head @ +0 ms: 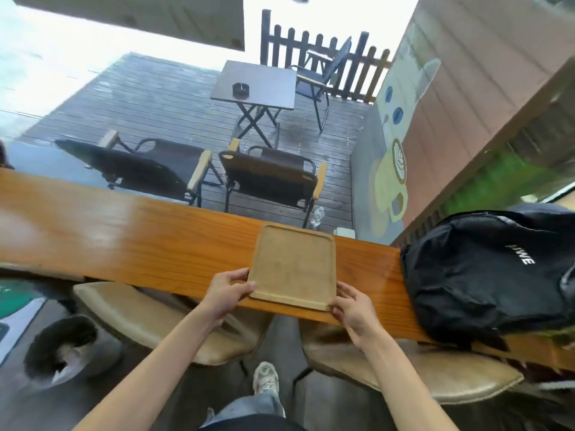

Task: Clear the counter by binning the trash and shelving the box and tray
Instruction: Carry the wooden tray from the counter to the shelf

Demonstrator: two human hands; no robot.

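Wooden tray (294, 265) is lying flat on the worktop (130, 241), beside a black backpack (485, 272). Its near corners are being pinched by the left hand (228, 290) and right hand (351, 309), forearms extended.

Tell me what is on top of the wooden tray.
Nothing lies in the wooden tray; its inner surface shows bare. The left hand and right hand grip its near corners. The counter beneath it is covered.
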